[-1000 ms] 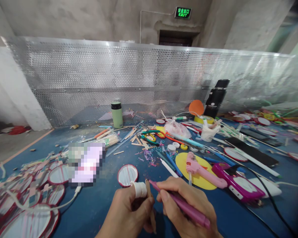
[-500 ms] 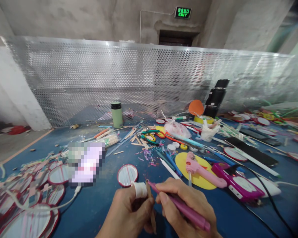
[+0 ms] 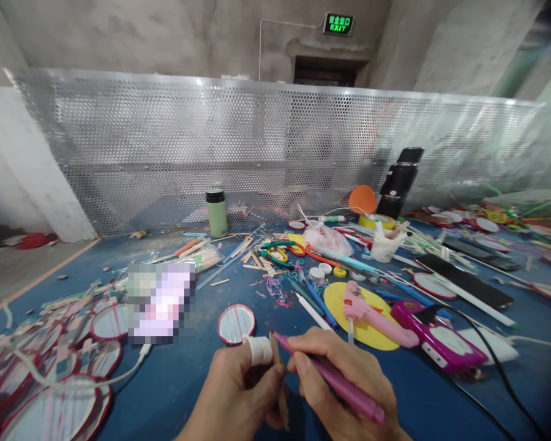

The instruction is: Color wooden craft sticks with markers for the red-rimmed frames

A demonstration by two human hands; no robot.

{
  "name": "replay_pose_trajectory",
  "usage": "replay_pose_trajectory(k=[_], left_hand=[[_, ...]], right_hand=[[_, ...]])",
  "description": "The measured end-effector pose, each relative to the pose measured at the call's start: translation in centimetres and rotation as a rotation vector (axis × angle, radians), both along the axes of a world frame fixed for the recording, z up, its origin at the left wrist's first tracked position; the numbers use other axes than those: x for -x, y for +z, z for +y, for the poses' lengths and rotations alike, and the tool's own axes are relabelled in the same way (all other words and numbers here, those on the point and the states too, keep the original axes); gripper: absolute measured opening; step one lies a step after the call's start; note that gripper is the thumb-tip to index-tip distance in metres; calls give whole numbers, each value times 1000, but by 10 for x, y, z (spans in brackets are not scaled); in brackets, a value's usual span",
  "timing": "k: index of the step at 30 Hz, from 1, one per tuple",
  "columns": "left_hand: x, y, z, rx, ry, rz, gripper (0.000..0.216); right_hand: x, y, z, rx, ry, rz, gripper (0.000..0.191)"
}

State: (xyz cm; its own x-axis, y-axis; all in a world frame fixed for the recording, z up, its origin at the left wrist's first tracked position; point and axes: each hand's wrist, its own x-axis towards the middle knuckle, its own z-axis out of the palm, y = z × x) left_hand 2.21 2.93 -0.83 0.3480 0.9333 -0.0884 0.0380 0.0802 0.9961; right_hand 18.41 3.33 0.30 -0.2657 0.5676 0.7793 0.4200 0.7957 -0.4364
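Note:
My left hand (image 3: 243, 389) is closed on a flat wooden stick (image 3: 282, 409), held upright between thumb and fingers; a white wrap (image 3: 260, 351) covers one finger. In my right hand (image 3: 349, 383) is a pink-purple marker pen (image 3: 344, 387), gripped like a writing tool. Its tip meets or nearly meets the stick's upper end; I cannot tell if they touch. Just beyond my left hand lies a round, red-rimmed disc (image 3: 236, 323) with a pale striped face.
Many red-rimmed discs (image 3: 50, 409) pile up at left, near a blurred phone (image 3: 163, 303) on a white cable. A pink glue gun (image 3: 376, 318) rests across a yellow disc (image 3: 335, 300). Scissors (image 3: 280, 252), a green bottle (image 3: 217, 214) and a black flask (image 3: 398, 184) stand or lie farther back.
The hands, stick and marker hold almost the same place. The marker has shifted very slightly, its rear end a touch to the left.

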Motion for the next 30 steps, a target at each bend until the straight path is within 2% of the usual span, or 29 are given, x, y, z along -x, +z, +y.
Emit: replay_pose_trajectory(k=[20,30], left_hand=[[0,2,-1,3,7,-15,27],[-1,1,0,3,17,-7,25]], right_hand=[[-1,-4,1,-33,7,-6,17],[-1,-3,1,3,11,-14,15]])
